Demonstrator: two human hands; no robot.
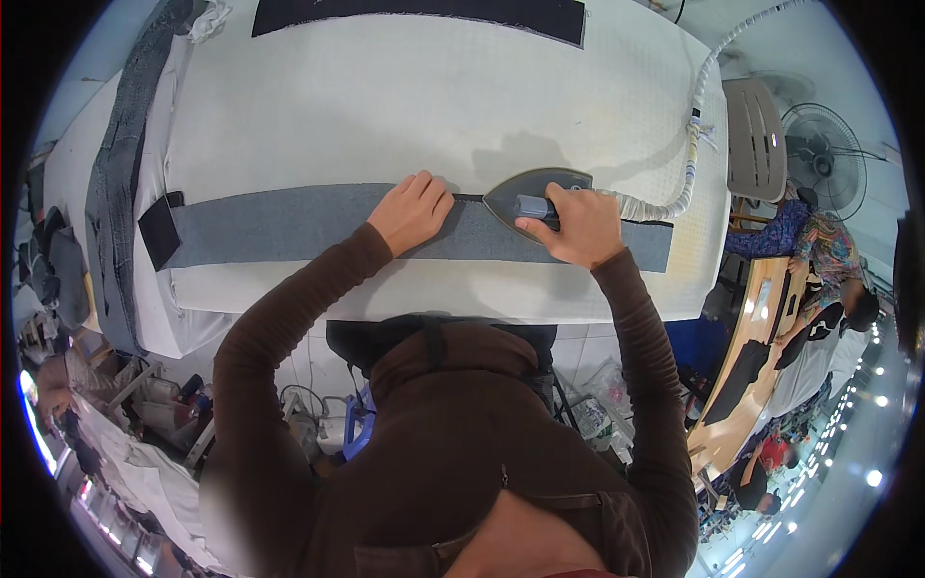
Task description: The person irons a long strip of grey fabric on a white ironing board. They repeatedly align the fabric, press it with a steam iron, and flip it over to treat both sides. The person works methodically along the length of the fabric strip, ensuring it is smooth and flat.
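Observation:
A long grey fabric strip point(289, 223) lies across the white padded ironing table, with a narrow dark edge showing along its far side. My right hand point(585, 223) grips the handle of a steam iron point(520, 183), whose soleplate rests on the strip with its tip pointing left. My left hand point(412, 214) is on the strip's far edge, left of the iron, with fingers curled and close together on the cloth; the fingertips are partly hidden. At the strip's left end sits a small black fabric piece point(161, 232).
A black fabric strip point(424, 14) lies at the table's point(337, 116) far side. Bunched grey fabric point(120, 193) hangs over the left edge. The iron's wrapped hose point(692, 159) runs up at the right. Beyond are a chair point(754, 135), a fan point(822, 159), and people beside a wooden table point(747, 385).

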